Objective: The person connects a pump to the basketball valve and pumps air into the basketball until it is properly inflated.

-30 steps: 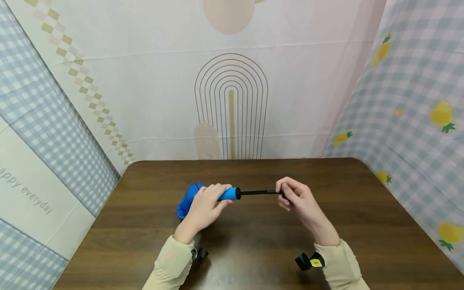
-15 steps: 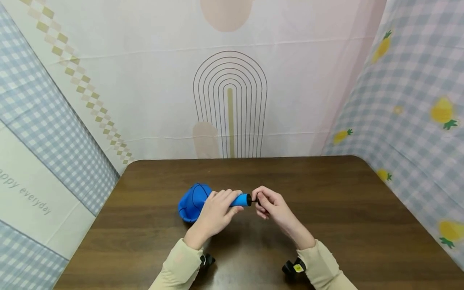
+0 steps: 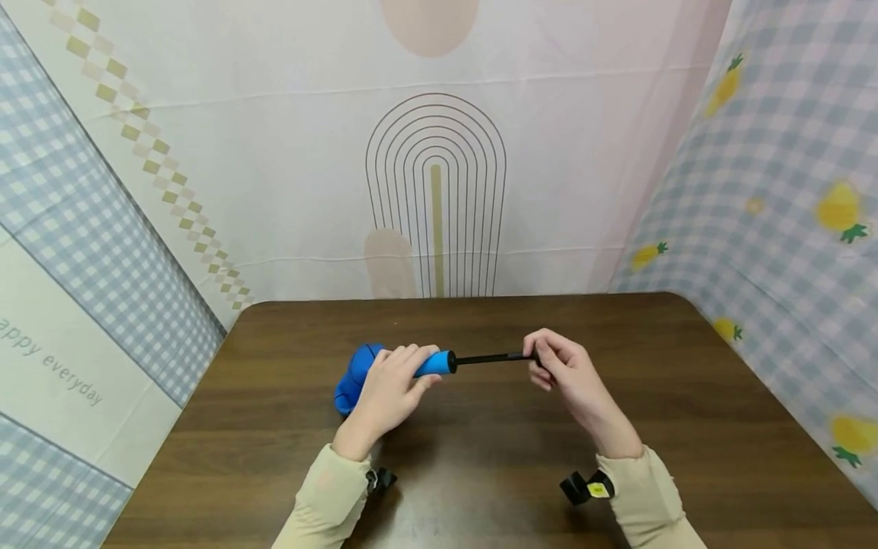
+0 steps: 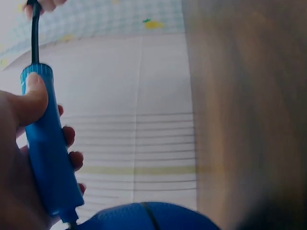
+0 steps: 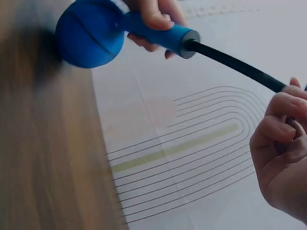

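Hands | left hand grips smooth blue cylinder | right hand seemingly pinches slim black rod | rounded, black-lined ball

Checked cloth, left: "appy everyday", cut at edge; yellow wrist label illegible.

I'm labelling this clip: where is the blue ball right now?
In the head view, the blue ball is left of centre, partly hidden by the left hand, at the end of the blue pump opposite the black rod.
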`<state>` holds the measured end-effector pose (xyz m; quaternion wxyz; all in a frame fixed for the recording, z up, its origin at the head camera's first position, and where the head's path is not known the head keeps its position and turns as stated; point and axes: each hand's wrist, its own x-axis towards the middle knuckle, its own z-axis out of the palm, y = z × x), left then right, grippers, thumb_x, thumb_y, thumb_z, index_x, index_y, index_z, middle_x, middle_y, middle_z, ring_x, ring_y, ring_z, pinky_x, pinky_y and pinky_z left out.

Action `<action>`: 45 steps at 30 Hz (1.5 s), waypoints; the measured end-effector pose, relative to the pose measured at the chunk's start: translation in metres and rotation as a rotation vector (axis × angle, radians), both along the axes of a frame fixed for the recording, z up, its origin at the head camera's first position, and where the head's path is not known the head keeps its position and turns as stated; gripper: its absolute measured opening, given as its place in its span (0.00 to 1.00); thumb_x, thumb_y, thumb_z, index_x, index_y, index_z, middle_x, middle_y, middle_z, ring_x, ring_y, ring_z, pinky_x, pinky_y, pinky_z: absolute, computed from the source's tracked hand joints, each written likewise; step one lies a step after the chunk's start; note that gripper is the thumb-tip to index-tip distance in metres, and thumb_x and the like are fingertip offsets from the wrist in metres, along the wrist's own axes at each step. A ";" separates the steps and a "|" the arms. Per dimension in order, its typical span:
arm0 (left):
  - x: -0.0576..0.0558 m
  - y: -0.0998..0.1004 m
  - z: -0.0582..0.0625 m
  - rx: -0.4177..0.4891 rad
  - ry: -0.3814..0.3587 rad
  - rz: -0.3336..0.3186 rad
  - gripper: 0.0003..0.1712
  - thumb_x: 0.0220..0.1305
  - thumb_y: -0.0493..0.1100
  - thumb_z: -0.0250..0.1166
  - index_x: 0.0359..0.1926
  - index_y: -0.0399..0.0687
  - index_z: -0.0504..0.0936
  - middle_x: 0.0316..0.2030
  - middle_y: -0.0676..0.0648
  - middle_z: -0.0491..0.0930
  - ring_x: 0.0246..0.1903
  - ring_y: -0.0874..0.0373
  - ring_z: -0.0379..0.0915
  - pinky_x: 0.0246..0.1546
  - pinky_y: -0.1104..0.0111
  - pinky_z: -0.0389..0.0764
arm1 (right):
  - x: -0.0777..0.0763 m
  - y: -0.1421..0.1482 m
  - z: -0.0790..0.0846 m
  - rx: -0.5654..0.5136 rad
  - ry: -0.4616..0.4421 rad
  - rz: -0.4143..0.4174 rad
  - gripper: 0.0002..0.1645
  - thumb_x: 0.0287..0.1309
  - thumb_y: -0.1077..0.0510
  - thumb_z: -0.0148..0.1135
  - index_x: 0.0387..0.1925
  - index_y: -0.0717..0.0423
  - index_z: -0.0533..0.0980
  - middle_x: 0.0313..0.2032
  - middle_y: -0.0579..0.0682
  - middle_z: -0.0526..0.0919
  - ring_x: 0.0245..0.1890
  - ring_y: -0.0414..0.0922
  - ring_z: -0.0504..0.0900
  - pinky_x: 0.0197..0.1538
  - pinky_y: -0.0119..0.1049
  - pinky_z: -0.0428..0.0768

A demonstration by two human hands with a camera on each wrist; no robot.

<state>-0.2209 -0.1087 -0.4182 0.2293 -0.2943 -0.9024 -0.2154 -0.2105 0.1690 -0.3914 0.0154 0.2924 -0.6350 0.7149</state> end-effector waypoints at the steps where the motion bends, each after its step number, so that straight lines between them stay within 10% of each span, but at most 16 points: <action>1: 0.000 0.002 0.000 -0.009 0.007 0.000 0.21 0.65 0.52 0.62 0.57 0.52 0.77 0.41 0.51 0.82 0.40 0.56 0.76 0.43 0.59 0.72 | -0.001 -0.001 -0.002 0.008 0.006 -0.003 0.14 0.75 0.57 0.40 0.36 0.54 0.72 0.18 0.45 0.60 0.14 0.44 0.56 0.18 0.38 0.55; 10: 0.011 0.028 -0.010 -0.053 -0.001 -0.040 0.21 0.63 0.52 0.65 0.55 0.50 0.77 0.41 0.51 0.83 0.40 0.57 0.77 0.43 0.62 0.74 | -0.002 -0.034 -0.033 0.149 -0.085 0.028 0.18 0.75 0.55 0.40 0.41 0.68 0.68 0.20 0.45 0.62 0.15 0.37 0.63 0.18 0.30 0.67; 17: 0.011 0.023 -0.007 -0.029 -0.050 -0.065 0.22 0.64 0.54 0.63 0.57 0.53 0.76 0.44 0.53 0.83 0.42 0.59 0.77 0.43 0.62 0.73 | 0.001 -0.030 -0.023 0.231 -0.067 0.008 0.14 0.74 0.56 0.43 0.40 0.62 0.72 0.21 0.46 0.67 0.19 0.35 0.66 0.21 0.29 0.69; 26: -0.001 -0.002 0.000 0.035 0.001 0.000 0.21 0.62 0.51 0.65 0.55 0.53 0.78 0.42 0.52 0.83 0.40 0.57 0.76 0.41 0.60 0.72 | 0.002 0.002 0.001 0.029 -0.044 0.005 0.17 0.77 0.54 0.37 0.37 0.51 0.72 0.20 0.42 0.64 0.16 0.43 0.58 0.19 0.38 0.55; 38: 0.013 0.033 -0.006 -0.025 -0.032 0.008 0.20 0.65 0.51 0.63 0.55 0.51 0.75 0.41 0.50 0.81 0.41 0.54 0.75 0.42 0.61 0.72 | 0.004 -0.046 -0.028 0.098 -0.122 0.030 0.24 0.77 0.48 0.32 0.41 0.66 0.63 0.20 0.48 0.60 0.15 0.40 0.63 0.17 0.38 0.60; 45: 0.007 0.021 -0.005 -0.034 -0.072 -0.018 0.22 0.66 0.56 0.60 0.57 0.53 0.75 0.45 0.52 0.82 0.43 0.57 0.76 0.44 0.61 0.74 | 0.004 -0.036 -0.020 0.057 -0.222 -0.004 0.17 0.75 0.48 0.42 0.36 0.55 0.70 0.20 0.43 0.61 0.17 0.35 0.63 0.22 0.29 0.62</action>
